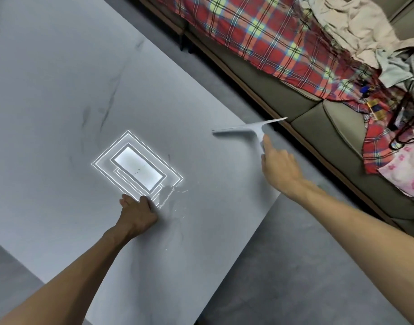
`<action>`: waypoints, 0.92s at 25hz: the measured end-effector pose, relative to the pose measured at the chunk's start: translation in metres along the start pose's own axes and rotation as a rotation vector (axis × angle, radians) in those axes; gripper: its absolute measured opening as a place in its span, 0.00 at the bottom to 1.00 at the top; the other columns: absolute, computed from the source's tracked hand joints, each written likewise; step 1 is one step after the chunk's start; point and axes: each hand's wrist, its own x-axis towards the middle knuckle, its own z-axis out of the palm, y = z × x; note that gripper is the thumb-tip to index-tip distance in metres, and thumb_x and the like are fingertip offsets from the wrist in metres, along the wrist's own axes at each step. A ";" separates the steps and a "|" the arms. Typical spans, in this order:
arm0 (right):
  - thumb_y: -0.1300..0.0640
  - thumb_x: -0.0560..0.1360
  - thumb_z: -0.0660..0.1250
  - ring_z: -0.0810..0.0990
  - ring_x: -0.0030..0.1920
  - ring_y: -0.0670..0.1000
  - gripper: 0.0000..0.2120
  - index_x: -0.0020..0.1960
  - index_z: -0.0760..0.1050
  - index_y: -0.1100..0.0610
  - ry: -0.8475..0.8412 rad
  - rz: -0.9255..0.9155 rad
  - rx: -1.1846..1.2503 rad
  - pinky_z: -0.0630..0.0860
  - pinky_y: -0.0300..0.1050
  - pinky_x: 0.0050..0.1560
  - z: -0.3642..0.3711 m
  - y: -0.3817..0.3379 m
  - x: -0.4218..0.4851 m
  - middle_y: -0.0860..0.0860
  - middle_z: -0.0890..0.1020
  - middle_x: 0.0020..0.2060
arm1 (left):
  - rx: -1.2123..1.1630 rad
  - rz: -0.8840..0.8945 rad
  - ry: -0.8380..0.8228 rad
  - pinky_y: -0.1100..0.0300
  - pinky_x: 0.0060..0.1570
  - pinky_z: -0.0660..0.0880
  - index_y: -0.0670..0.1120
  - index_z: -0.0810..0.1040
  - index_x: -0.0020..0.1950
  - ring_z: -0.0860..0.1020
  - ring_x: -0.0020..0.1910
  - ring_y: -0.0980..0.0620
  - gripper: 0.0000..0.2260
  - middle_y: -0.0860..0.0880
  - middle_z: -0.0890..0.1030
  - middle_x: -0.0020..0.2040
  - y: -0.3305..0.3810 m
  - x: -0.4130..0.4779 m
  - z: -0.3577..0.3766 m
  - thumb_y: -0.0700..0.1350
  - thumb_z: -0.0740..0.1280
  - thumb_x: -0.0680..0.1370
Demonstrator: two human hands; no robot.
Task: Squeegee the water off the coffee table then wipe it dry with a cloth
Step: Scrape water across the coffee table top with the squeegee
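Squeegee [245, 130]: looks light, stiff plastic with a flexible blade edge; well right of the water patch [167, 195] on the worktop [60, 90]. Right hand [279, 167] grips its handle, forefinger extended: the sound hold. Left hand [138, 212] fisted, apparently empty, just left of the water.

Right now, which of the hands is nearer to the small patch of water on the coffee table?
Left. The left hand rests on the coffee table just beside the water; the right hand grips the squeegee farther away, near the table's edge on the sofa side.
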 end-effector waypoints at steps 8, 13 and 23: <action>0.62 0.81 0.53 0.79 0.50 0.62 0.30 0.79 0.44 0.57 -0.218 0.050 0.150 0.68 0.45 0.41 0.055 -0.008 -0.078 0.63 0.79 0.52 | -0.022 0.042 -0.034 0.44 0.68 0.62 0.37 0.64 0.66 0.42 0.76 0.30 0.17 0.26 0.42 0.75 -0.011 -0.004 0.004 0.39 0.57 0.77; 0.62 0.80 0.55 0.79 0.47 0.61 0.28 0.77 0.52 0.54 -0.266 0.007 0.200 0.70 0.45 0.39 0.043 -0.008 -0.103 0.60 0.79 0.48 | -0.002 0.110 0.142 0.49 0.50 0.72 0.37 0.69 0.51 0.71 0.51 0.37 0.06 0.37 0.70 0.54 -0.022 -0.020 0.009 0.35 0.58 0.74; 0.72 0.73 0.64 0.80 0.51 0.61 0.45 0.76 0.35 0.66 -0.331 0.349 0.303 0.76 0.47 0.40 0.035 -0.009 -0.062 0.68 0.77 0.57 | 0.008 0.127 -0.060 0.54 0.37 0.66 0.43 0.67 0.49 0.75 0.51 0.37 0.08 0.39 0.65 0.60 -0.055 -0.027 0.018 0.37 0.61 0.71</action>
